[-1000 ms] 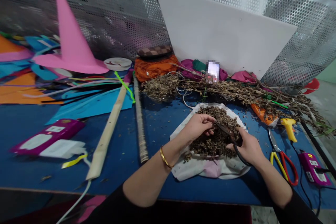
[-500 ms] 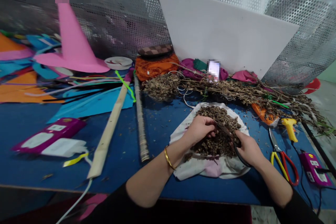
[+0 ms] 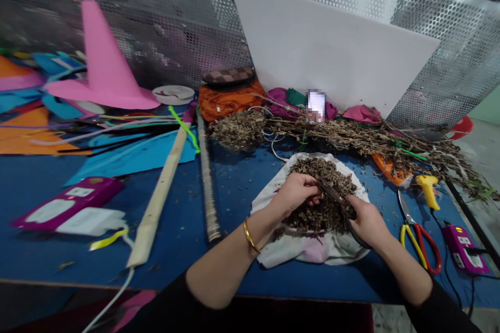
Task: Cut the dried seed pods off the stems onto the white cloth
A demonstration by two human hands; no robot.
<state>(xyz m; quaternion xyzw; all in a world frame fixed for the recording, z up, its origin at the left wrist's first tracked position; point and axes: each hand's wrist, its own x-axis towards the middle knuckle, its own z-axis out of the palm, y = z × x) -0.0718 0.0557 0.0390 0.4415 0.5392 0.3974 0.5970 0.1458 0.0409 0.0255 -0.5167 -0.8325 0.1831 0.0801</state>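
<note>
My right hand [image 3: 365, 222] is closed round the black handles of dark scissors [image 3: 336, 199], whose blades point up and left over a heap of dried brown leaves [image 3: 320, 203]. The heap lies on a white cloth [image 3: 308, 251] spread on the blue table [image 3: 234, 182]. My left hand [image 3: 295, 192], with a gold bangle at the wrist, pinches some of the dried plant bits just at the blade tips.
Dried leafy branches [image 3: 351, 138] stretch across the back. Red-and-yellow scissors [image 3: 417, 234], a yellow glue gun [image 3: 427, 190] and a purple device [image 3: 464, 247] lie right. Two long sticks [image 3: 205, 177], a purple-white box [image 3: 66, 205], a pink paper cone [image 3: 99, 57], coloured sheets and a white board [image 3: 332, 47] are around.
Both hands have stayed over the leaf heap and drawn slightly closer together; the scissors shifted a little. Otherwise only the camera has moved slightly.
</note>
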